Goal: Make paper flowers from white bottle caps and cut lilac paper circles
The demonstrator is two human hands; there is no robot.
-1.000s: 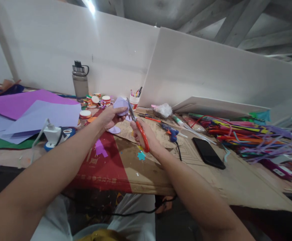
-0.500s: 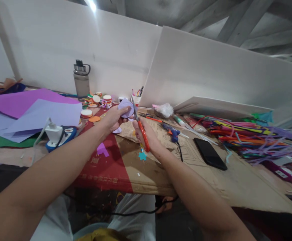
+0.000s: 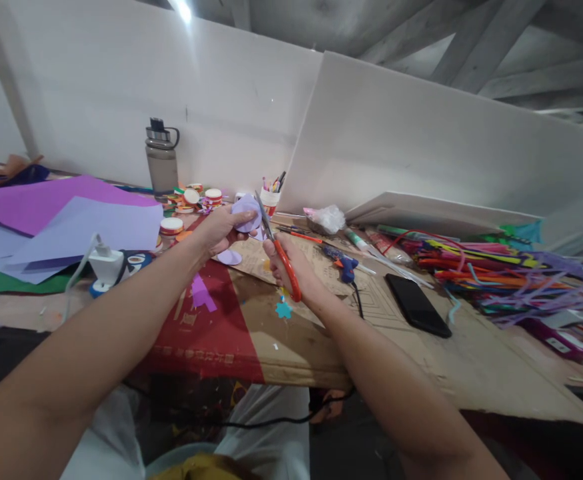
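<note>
My left hand point(image 3: 221, 231) pinches a rounded piece of lilac paper point(image 3: 246, 213) between thumb and fingers, held up above the table. In my right hand point(image 3: 287, 259) is a pair of scissors point(image 3: 286, 267) with orange-red handles, its blades pointing up and away from me. The blades lie close to the right edge of the paper; whether they touch it I cannot tell. Below the left hand a lilac paper disc point(image 3: 229, 257) rests on the cardboard. Nearer to me are a purple paper scrap point(image 3: 203, 293) and a teal paper shape point(image 3: 283, 308).
Lilac and purple sheets point(image 3: 91, 230) cover the left side, near a white plug point(image 3: 105, 264). A water bottle point(image 3: 162, 160) and a pen cup point(image 3: 270, 199) stand behind. To the right lie a blue glue gun point(image 3: 345, 265), a black phone point(image 3: 416, 305) and coloured pipe cleaners point(image 3: 501, 273).
Both hands have shifted slightly; the lilac paper has moved a little left, and the scissor blades sit lower and nearer its edge. More of the lilac disc below shows.
</note>
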